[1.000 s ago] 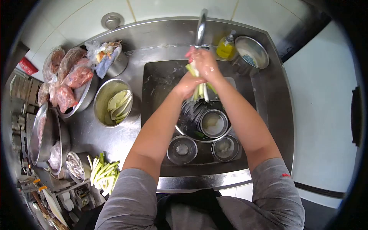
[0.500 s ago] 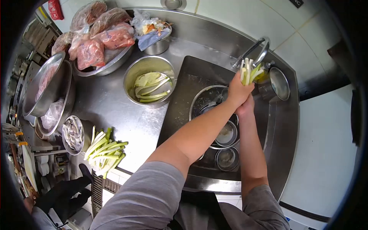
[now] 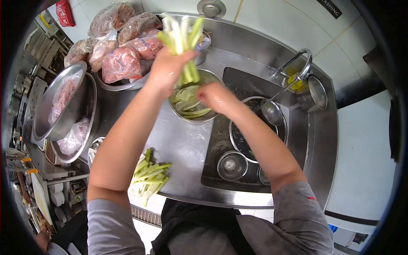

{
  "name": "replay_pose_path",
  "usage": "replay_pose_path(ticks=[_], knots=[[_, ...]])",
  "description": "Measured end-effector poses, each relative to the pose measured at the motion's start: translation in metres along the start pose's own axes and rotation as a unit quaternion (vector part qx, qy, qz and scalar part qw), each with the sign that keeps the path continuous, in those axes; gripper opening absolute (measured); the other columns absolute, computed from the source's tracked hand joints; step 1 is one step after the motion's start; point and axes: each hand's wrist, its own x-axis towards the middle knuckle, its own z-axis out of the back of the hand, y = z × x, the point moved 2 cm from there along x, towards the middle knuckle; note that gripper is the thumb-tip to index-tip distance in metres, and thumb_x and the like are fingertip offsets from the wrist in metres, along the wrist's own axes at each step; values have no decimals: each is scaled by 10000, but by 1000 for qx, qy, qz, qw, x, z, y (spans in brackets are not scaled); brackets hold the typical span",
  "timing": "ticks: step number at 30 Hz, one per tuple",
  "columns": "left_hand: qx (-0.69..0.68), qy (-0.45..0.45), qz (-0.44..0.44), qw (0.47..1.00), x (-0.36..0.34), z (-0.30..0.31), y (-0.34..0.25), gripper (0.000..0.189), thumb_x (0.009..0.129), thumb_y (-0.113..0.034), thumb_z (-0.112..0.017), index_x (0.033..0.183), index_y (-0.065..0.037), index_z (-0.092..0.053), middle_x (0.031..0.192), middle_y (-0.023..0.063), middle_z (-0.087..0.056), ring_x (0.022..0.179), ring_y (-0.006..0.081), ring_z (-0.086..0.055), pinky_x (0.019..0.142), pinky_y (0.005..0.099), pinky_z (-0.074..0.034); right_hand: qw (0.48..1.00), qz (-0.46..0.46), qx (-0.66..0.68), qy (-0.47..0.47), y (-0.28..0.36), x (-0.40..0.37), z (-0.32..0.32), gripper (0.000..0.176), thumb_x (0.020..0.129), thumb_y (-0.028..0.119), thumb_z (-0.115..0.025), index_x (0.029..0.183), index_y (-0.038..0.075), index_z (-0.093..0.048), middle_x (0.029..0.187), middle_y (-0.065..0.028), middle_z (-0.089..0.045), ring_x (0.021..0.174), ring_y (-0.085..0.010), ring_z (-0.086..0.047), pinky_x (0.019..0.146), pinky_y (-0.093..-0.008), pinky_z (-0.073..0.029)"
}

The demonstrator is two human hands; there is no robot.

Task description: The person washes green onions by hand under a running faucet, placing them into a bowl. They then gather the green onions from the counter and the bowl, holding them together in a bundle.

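My left hand (image 3: 169,70) is closed around a bunch of green-and-white vegetable stalks (image 3: 180,36), held upright over the back left of a steel bowl (image 3: 193,121). Long pale green pieces (image 3: 189,98) of similar vegetable lie in that bowl. My right hand (image 3: 214,97) hangs over the bowl's right side, its fingers curled and slightly blurred; what they hold, if anything, does not show. More cut stalks (image 3: 151,176) lie piled by the counter's front edge, partly behind my left forearm.
Bagged meat (image 3: 121,63) fills a basin at the back left. Steel basins (image 3: 59,100) stand leaning at the left. The sink (image 3: 214,144) holds a large pot and small bowls (image 3: 232,165) under a curved tap (image 3: 304,63). Another person's hand (image 3: 42,238) shows at the lower left.
Both hands have moved left from beside the tap to above the steel bowl, and they are now apart. The stalk bunch came along in my left hand. The camera view has shifted.
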Motion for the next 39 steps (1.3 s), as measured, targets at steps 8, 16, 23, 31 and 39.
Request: replay_pose_path(ticks=[8,16,23,31,39], knots=[[-4,-79,74,994,-26,91,14,414,810,-121,-651,1195,-34,-524,1036,43,-571,985,159,-516,858,327,-409,917,-106,-291,253,-2,39,-81,331,779,103,-637,1103,35,-637,1062,-164,-660,974,-280,-651,830,-375,-510],[-46,-94,62,993,-23,121,16,349,825,-140,-636,1141,-38,-527,1026,52,-568,940,155,-529,827,314,-407,949,-116,-169,240,42,32,21,344,909,243,-514,1174,30,-567,931,-186,-655,896,-334,-643,768,-440,-491],[-72,-51,83,993,-15,79,9,306,851,-173,-619,1114,-43,-535,943,66,-608,859,164,-589,729,310,-486,903,-197,266,275,-3,-9,72,332,951,349,-497,1070,56,-597,789,-18,-573,634,-95,-526,549,-257,-417],[-133,40,119,983,-6,-22,19,288,864,-180,-594,1084,-19,-500,932,89,-612,780,180,-601,665,328,-521,743,-166,637,124,-48,-91,95,324,968,255,-506,1240,105,-413,741,6,-523,484,-30,-394,431,-186,-324],[-130,72,181,972,-9,-126,61,272,819,-142,-628,1024,7,-530,871,85,-589,733,181,-593,652,329,-510,846,-332,392,-142,-164,-137,100,442,942,182,-544,1338,156,-350,772,-45,-581,445,-58,-404,392,-198,-334]])
